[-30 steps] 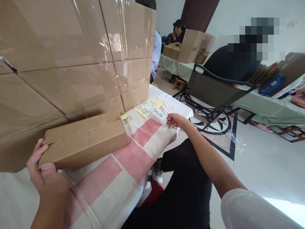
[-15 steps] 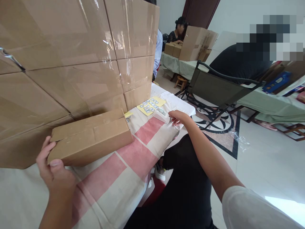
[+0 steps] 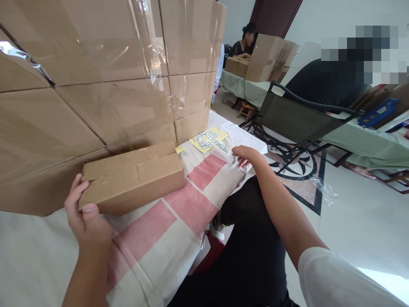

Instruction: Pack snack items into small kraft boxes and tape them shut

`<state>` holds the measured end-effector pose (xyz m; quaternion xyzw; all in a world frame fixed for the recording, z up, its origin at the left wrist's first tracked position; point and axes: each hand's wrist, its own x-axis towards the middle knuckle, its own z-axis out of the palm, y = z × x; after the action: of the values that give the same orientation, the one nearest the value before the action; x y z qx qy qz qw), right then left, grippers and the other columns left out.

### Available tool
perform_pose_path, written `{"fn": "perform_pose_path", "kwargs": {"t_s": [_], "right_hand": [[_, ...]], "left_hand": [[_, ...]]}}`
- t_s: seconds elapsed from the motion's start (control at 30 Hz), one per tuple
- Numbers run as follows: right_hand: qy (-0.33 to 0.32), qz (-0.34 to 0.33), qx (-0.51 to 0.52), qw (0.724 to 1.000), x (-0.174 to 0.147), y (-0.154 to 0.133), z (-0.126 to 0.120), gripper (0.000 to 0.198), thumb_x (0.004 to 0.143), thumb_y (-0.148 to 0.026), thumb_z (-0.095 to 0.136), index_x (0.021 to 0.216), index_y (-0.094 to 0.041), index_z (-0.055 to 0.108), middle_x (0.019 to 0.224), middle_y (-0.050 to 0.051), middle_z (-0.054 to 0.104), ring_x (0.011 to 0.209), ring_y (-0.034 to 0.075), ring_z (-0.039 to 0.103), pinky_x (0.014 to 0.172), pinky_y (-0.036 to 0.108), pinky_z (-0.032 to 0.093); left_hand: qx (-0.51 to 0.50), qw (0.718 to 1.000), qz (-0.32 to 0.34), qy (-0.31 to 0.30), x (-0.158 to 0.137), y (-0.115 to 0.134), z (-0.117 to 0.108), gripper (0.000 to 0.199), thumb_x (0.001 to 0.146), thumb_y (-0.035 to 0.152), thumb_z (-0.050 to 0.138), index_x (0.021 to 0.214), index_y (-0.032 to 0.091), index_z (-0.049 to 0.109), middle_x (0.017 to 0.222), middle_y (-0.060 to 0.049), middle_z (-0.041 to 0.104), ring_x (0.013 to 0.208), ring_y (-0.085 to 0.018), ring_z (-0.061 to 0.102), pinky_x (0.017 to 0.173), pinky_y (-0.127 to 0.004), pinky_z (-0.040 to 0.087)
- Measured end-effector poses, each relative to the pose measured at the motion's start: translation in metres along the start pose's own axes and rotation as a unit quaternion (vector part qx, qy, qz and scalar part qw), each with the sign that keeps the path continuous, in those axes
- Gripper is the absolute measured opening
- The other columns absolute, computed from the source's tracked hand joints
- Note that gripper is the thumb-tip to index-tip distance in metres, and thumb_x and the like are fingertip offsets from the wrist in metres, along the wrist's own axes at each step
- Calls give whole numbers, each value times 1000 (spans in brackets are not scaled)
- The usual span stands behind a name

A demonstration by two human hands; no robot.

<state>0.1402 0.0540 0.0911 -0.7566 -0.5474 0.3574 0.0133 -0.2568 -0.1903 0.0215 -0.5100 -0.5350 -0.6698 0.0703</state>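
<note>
My left hand (image 3: 87, 215) is closed on the near left end of a long, closed cardboard box (image 3: 134, 175), its thumb on the front side and its fingers behind. The box lies on the cloth-covered table. At the table's right edge, my right hand (image 3: 244, 154) has bent fingers at the end of a white, wedge-shaped tape dispenser (image 3: 223, 152). Whatever its fingertips pinch is too small to make out. Behind the dispenser lies a yellow sheet (image 3: 207, 138) with several small pale stickers on it. Another yellow piece (image 3: 179, 150) peeks out beyond the box's far end.
Large taped cartons (image 3: 118, 98) form a wall along the table's far side. The tablecloth (image 3: 159, 251) has pink and beige blocks. A folding chair (image 3: 297, 115) stands to the right with a person in black (image 3: 322, 85). Another person (image 3: 244, 47) sits at a back table with boxes.
The whole view has shifted, so the box, both hands and the dispenser appear slightly farther right. Both hands keep about the same places on the box and at the dispenser.
</note>
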Motion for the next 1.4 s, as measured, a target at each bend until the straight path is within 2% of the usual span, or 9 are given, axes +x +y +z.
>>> {"fn": "perform_pose_path", "kwargs": {"t_s": [0.13, 0.3, 0.53, 0.87, 1.03, 1.23, 1.4], "right_hand": [[-14, 20, 5, 1000, 1, -1, 0, 36, 87, -36, 63, 116, -16, 58, 76, 7, 63, 60, 24, 70, 53, 32, 57], [-1, 18, 9, 1000, 1, -2, -1, 33, 85, -35, 68, 111, -16, 60, 72, 7, 64, 58, 23, 69, 50, 29, 54], [-15, 3, 7, 1000, 1, 0, -2, 33, 81, -33, 67, 108, -16, 57, 70, 6, 61, 55, 27, 68, 50, 37, 57], [-39, -6, 19, 999, 4, 6, -3, 20, 80, -30, 64, 94, -19, 54, 65, 3, 57, 58, 26, 70, 50, 33, 56], [-35, -12, 18, 999, 6, 6, -3, 23, 79, -30, 67, 95, -18, 55, 65, 4, 58, 59, 26, 70, 49, 34, 56], [-27, -12, 17, 999, 2, 2, -3, 25, 80, -29, 68, 98, -18, 55, 65, 3, 57, 59, 26, 69, 49, 34, 56], [-26, -5, 25, 999, 2, 2, -2, 18, 82, -26, 68, 92, -18, 55, 63, 2, 54, 58, 25, 68, 48, 33, 55]], "left_hand": [[6, 1000, -4, -2, 0, -1, -1, 51, 101, 49, 49, 140, 18, 58, 155, -15, 51, 146, -31, 45, 124, -57, 30], [5, 1000, 3, -3, 0, -1, -1, 51, 102, 50, 49, 139, 16, 58, 154, -17, 51, 147, -31, 46, 124, -58, 29], [-5, 1000, 2, -1, 0, 0, 0, 51, 101, 51, 50, 137, 15, 59, 155, -19, 51, 146, -30, 46, 125, -58, 27], [-1, 1000, 3, -3, 1, 0, 0, 52, 102, 52, 50, 136, 14, 59, 154, -21, 51, 147, -32, 45, 125, -58, 28], [-2, 1000, 10, 4, 1, -1, 1, 51, 101, 53, 50, 135, 17, 60, 153, -17, 53, 146, -33, 46, 124, -60, 29], [4, 1000, -1, 7, 0, -1, 0, 51, 100, 52, 50, 135, 16, 61, 153, -17, 53, 146, -31, 47, 124, -56, 30], [-14, 1000, -9, 14, -1, -3, 1, 51, 99, 53, 52, 135, 18, 61, 154, -16, 53, 146, -31, 47, 124, -56, 30]]}}
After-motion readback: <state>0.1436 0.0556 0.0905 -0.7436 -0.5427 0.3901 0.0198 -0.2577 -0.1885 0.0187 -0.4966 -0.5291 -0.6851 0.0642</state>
